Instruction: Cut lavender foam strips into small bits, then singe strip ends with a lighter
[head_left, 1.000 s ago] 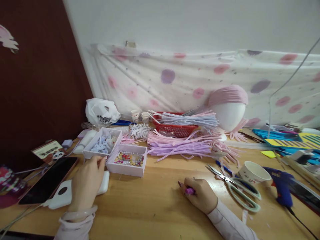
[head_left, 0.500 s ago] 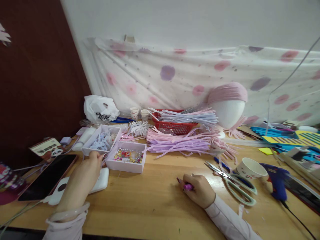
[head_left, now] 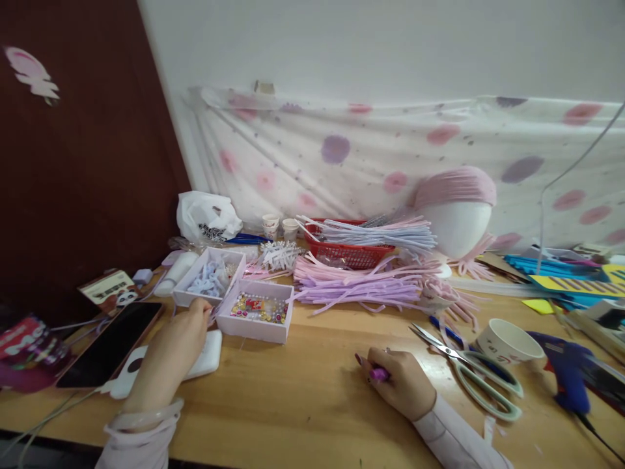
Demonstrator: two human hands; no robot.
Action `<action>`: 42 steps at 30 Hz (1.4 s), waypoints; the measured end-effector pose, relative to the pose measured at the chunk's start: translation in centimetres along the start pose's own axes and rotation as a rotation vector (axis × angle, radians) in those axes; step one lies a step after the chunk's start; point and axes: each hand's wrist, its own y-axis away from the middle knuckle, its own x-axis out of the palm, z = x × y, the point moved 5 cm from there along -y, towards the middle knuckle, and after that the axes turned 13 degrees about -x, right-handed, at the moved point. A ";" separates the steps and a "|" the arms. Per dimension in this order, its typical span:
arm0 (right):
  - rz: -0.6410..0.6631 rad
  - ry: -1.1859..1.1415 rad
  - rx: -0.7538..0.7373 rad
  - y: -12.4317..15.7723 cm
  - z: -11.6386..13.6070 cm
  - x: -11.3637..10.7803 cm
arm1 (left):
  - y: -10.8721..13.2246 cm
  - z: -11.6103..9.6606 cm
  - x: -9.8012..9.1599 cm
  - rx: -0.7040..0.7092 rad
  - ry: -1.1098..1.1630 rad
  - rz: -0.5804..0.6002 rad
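My left hand (head_left: 188,332) is closed at the near corner of a white box (head_left: 209,277) of pale blue pieces, its fingertips pinching something thin and purplish that is too small to make out. Just right of it, a second white box (head_left: 256,329) holds beads and gold and purple gems. My right hand (head_left: 398,381) rests on the wooden table, its fingers wrapped round a small purple object (head_left: 379,374). Open scissors (head_left: 459,358) with pale green handles lie to the right of that hand.
Pink and purple fuzzy stems (head_left: 356,290) lie before a red basket (head_left: 349,254). A head form (head_left: 454,218) stands behind. At right are a paper cup (head_left: 508,342) and a blue glue gun (head_left: 569,374); a phone (head_left: 110,345) lies at left.
The whole view has shifted, so things appear a little further right and lower. Both hands stay at about the same places on the table, with the purple object still in my right hand.
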 end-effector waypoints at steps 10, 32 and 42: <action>-0.016 -0.025 -0.003 -0.3 0.1 -0.3 | -0.7 1.1 -0.9 -0.100 0.216 -0.129; -0.592 -1.448 0.729 -1.8 0.9 -0.6 | 11.1 -16.1 0.7 0.626 0.706 0.042; -0.453 -1.398 0.732 -2.9 1.1 -0.3 | 11.1 -17.4 1.9 0.716 0.710 -0.014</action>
